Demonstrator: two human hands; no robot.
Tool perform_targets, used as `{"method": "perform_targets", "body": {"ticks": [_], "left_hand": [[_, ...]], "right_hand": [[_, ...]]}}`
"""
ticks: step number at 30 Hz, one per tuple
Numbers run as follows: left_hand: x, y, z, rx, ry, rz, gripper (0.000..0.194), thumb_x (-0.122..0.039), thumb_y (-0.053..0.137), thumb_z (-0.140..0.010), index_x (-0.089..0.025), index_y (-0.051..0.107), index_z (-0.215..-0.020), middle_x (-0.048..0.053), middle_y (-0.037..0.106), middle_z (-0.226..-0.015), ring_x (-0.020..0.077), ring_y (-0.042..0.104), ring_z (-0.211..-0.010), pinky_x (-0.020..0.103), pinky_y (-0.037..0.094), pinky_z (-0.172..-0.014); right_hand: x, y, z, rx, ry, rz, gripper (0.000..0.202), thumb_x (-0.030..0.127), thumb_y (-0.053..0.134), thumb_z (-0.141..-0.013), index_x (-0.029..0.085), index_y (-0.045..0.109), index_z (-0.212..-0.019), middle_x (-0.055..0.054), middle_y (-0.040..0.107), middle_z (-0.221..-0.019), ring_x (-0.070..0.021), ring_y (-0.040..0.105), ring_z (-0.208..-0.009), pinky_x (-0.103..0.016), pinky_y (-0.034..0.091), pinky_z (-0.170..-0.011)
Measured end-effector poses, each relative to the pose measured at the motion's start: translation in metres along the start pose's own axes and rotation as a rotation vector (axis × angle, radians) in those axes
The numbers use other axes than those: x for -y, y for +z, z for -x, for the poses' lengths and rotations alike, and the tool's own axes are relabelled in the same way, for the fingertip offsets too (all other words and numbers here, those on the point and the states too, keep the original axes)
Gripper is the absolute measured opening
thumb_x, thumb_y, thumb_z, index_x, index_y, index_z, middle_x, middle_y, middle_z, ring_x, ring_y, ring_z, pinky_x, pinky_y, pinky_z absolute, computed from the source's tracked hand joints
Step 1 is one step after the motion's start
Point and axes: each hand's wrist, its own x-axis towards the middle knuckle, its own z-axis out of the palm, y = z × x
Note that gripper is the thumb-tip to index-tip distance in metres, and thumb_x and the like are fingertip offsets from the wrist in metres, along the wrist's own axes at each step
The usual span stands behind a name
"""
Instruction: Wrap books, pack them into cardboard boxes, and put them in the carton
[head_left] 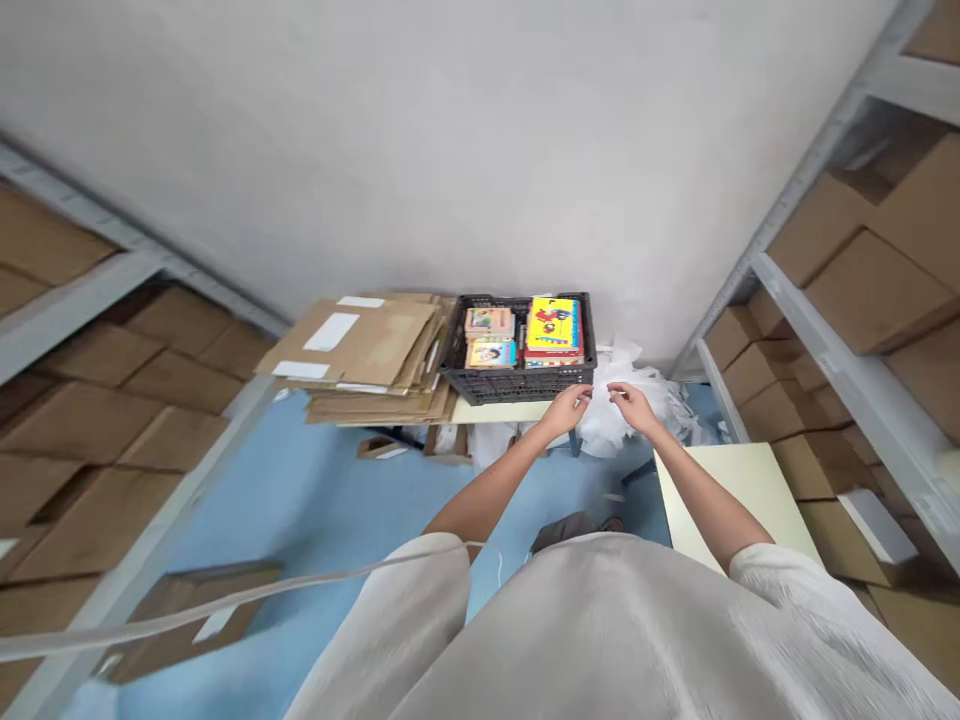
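Observation:
My left hand (pixel 568 409) is by the front right corner of a black plastic crate (pixel 517 385), its fingers loosely bent and slightly apart. I cannot make out whether its fingertips touch the crate. A short gap away, my right hand (pixel 632 405) hovers before a heap of white plastic sheeting (pixel 604 425), fingers half curled with nothing visible between them. Books stand in stacks inside the crate. On the right is a stack topped by a yellow book (pixel 553 324); on the left are smaller books (pixel 491 353) with colourful covers.
Flattened cardboard boxes (pixel 367 345) are piled left of the crate on a pale table (pixel 499 411). Another pale tabletop (pixel 739 490) is at my right. Shelves of cartons (pixel 82 430) flank both sides. A cardboard box (pixel 187 615) lies on the blue floor (pixel 322 520); a white cord (pixel 300 583) crosses at left.

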Motion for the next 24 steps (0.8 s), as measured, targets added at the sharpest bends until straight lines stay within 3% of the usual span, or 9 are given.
{"method": "perform_targets", "body": {"ticks": [5,11,18,24], "left_hand": [[0.030,-0.053,0.024,-0.174,-0.076,-0.035,0.035,-0.018,0.055,-0.103,-0.020,0.072,-0.133,0.010,0.075,-0.133,0.0201,0.076,-0.111,0.036,0.062,-0.102],[0.067,-0.116,0.036,-0.287,-0.113,-0.093,0.035,-0.019,0.056,-0.102,-0.019,0.072,-0.133,0.011,0.075,-0.135,0.0204,0.077,-0.109,0.036,0.062,-0.103],[0.119,-0.185,0.014,-0.260,-0.102,-0.158,0.036,-0.020,0.054,-0.102,-0.017,0.072,-0.134,0.012,0.076,-0.131,0.0216,0.077,-0.108,0.038,0.060,-0.105],[0.164,-0.249,-0.010,-0.180,-0.053,-0.405,0.040,-0.017,0.054,-0.102,-0.020,0.071,-0.138,0.013,0.074,-0.140,0.0275,0.068,-0.134,0.043,0.052,-0.116]], "right_hand": [[0.023,0.052,-0.046,0.147,-0.112,-0.020,0.035,0.046,0.061,-0.093,0.024,0.077,-0.115,-0.009,0.079,-0.120,-0.0235,0.074,-0.102,-0.043,0.060,-0.101],[0.060,0.108,-0.081,0.277,-0.225,0.030,0.031,0.041,0.061,-0.097,0.023,0.078,-0.116,-0.009,0.079,-0.123,-0.0232,0.074,-0.105,-0.042,0.060,-0.100],[0.097,0.166,-0.121,0.283,-0.348,0.189,0.032,0.033,0.055,-0.101,0.024,0.076,-0.124,-0.010,0.075,-0.127,-0.0248,0.071,-0.114,-0.041,0.059,-0.098],[0.108,0.230,-0.173,0.270,-0.372,0.390,0.034,0.025,0.052,-0.103,0.021,0.075,-0.128,-0.011,0.074,-0.121,-0.0233,0.070,-0.103,-0.040,0.058,-0.099]]}}
